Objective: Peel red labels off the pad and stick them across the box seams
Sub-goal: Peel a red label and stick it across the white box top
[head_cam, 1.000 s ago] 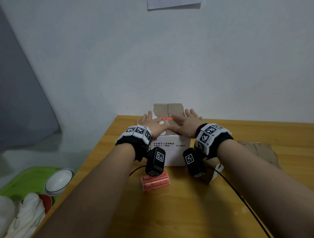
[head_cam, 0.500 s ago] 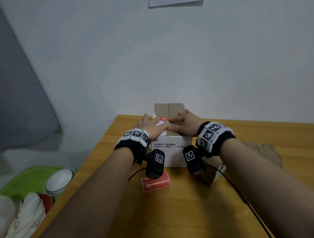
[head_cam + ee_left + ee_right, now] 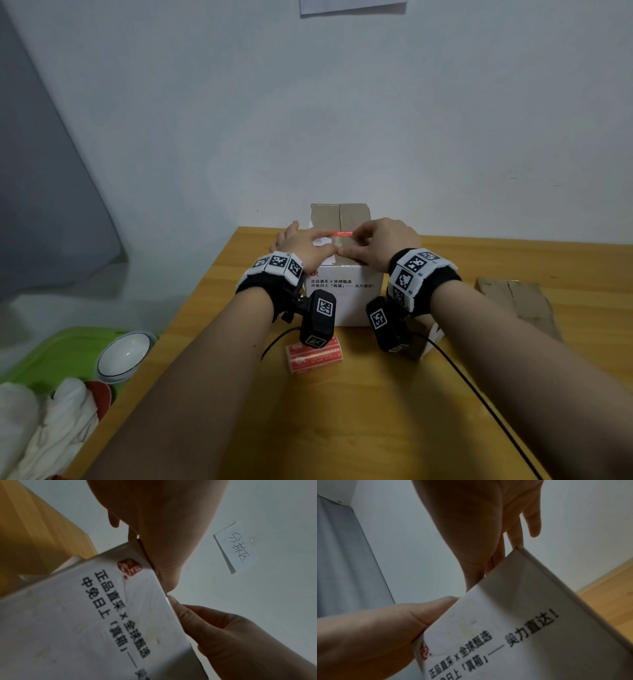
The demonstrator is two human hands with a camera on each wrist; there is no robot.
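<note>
A white box (image 3: 342,301) with brown top flaps stands at the table's far edge. A red label (image 3: 342,234) lies across its top seam. My left hand (image 3: 308,241) rests flat on the left flap, its index finger reaching the label's left end. My right hand (image 3: 373,236) arches over the right flap, with bent fingertips on the label's right end. The two thumbs meet near the front edge. The red label pad (image 3: 315,356) lies on the table in front of the box. Both wrist views show the box front (image 3: 85,628) (image 3: 522,615); the label is hidden there.
Flattened cardboard (image 3: 517,305) lies at the right, and a small box (image 3: 424,342) sits under my right wrist. A black cable (image 3: 479,394) crosses the wooden table (image 3: 376,428). Off its left edge are a green tray (image 3: 51,349), a bowl (image 3: 125,353) and white cloth (image 3: 51,421).
Both hands lay flat over the box top a second ago. They have since drawn together at the label, and my right fingers have bent down onto its right end.
</note>
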